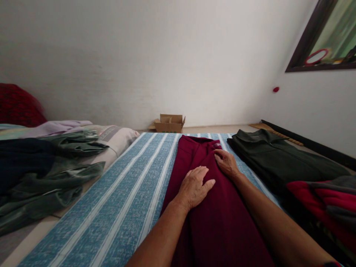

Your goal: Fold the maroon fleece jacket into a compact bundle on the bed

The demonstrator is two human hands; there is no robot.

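One pair of maroon trousers point(222, 218) lies lengthwise on the blue striped cloth point(119, 185). My left hand point(193, 187) rests open upon it; my right hand point(226, 163) touches its right edge near the waistband point(214, 143), though whether it pinches fabric, I cannot tell.

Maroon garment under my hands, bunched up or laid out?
Laid out lengthwise: the maroon garment stretches along the striped cover, left hand and right hand on it. Whether it is folded double, I can't tell.
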